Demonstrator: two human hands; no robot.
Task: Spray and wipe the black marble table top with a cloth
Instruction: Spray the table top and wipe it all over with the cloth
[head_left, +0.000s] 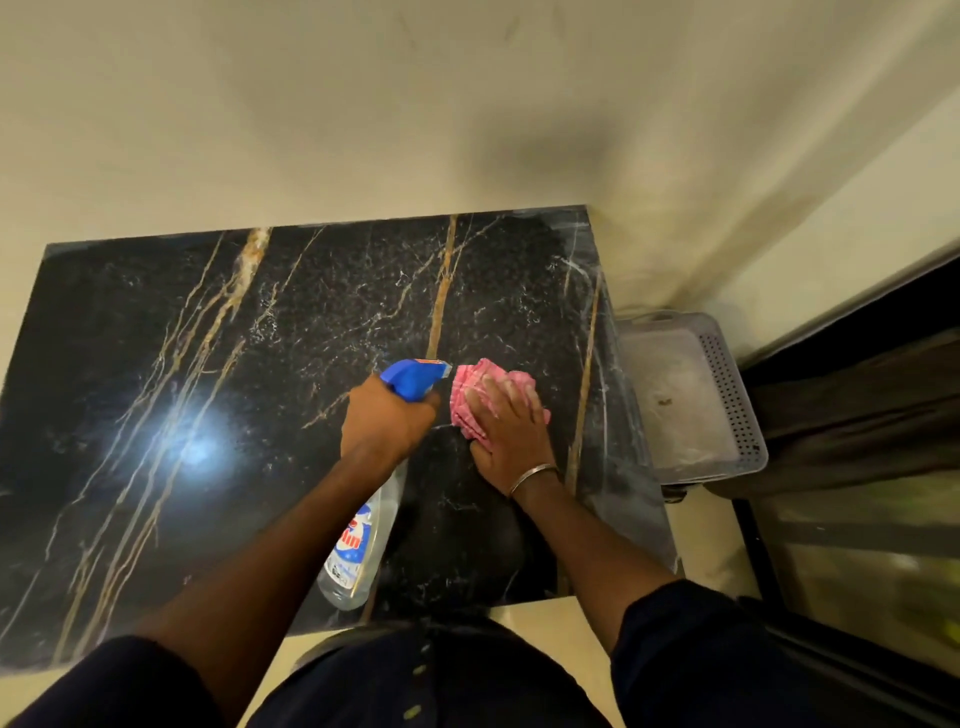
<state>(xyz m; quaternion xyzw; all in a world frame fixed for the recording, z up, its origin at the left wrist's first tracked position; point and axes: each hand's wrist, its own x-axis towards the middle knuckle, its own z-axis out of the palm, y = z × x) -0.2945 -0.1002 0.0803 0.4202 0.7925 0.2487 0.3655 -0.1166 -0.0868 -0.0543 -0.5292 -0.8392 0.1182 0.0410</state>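
From my head cam, looking straight down: my left hand (387, 415) has its fingers (423, 408) wrapped tight round the neck of the spray bottle (363, 525), blue trigger head (413, 376) up front and the clear body running back toward me under my forearm, so its long axis goes roughly near-to-far with the nozzle aimed right. My right hand (511, 434) is flat, fingers spread and pressing down on the pink cloth (470, 397), which sits bunched on the black marble surface (208, 364) toward the right end. The bit that matters: the nozzle is just beside the cloth's left edge, practically pointing at it, so a squeeze would probably wet the cloth as much as the stone. Most of the unwiped-looking slab lies off to my left, so I reckon the cloth hand sweeps that way next. Grey plastic basket (727, 384) sits on the floor past the right edge, out of the way.
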